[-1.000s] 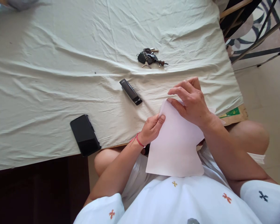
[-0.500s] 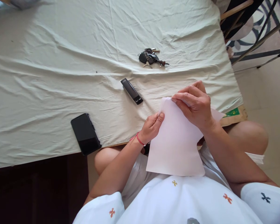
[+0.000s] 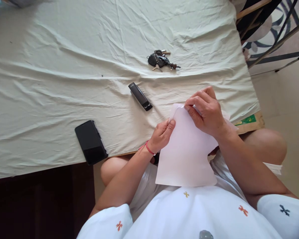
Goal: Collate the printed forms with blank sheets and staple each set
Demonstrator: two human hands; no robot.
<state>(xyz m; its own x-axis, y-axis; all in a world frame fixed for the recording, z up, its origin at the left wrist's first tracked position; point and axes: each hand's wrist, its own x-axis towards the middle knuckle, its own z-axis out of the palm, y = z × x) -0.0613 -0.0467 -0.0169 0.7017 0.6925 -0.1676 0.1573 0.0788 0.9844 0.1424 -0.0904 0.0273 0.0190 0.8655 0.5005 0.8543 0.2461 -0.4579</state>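
I hold white sheets of paper [image 3: 186, 152] over the near edge of the table, their lower edge resting against my white shirt. My left hand [image 3: 161, 135] pinches the paper's left edge near the top. My right hand [image 3: 205, 111] grips the top of the sheets, its fingertips bending the top left corner over. A black stapler [image 3: 140, 96] lies on the cloth just left of and beyond the paper, touching neither hand.
A wrinkled pale cloth [image 3: 64, 66] covers the table. A black phone [image 3: 91, 142] lies near the front edge at left, a bunch of keys [image 3: 161, 61] farther back. A brown envelope corner [image 3: 250, 121] sticks out at right. Metal chair legs [image 3: 276, 43] stand at the upper right.
My right hand has shifted slightly right and toward me along the top of the paper, curling the top left corner. My left hand rose a little. The other objects stayed put.
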